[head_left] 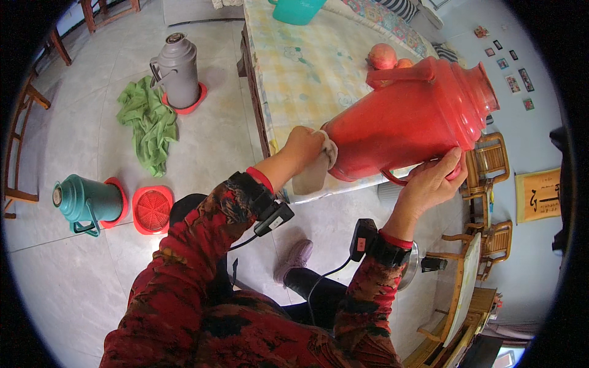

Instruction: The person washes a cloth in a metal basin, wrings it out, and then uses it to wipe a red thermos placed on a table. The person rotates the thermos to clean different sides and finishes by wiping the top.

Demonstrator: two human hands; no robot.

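Note:
A red thermos flask [392, 126] is held tilted almost on its side beside the table, its mouth toward the upper right and its base toward my left hand. My right hand [432, 184] is closed round a handle of the flask below its neck. My left hand [304, 150] grips a pale cloth [311, 175] and presses it against the flask's base. Part of the cloth hangs below my fingers. A second handle [402, 75] shows on the flask's upper side. The flask's mouth looks uncapped, but its inside is hidden.
On the floor at left stand a grey thermos [178, 73] and a teal thermos [92, 199], each on a red base. Nearby lie a green cloth [147, 119] and a red basket-like base [153, 210]. Red round fruit [382, 56] rests on the checked tablecloth [300, 80]; chairs [491, 159] stand right.

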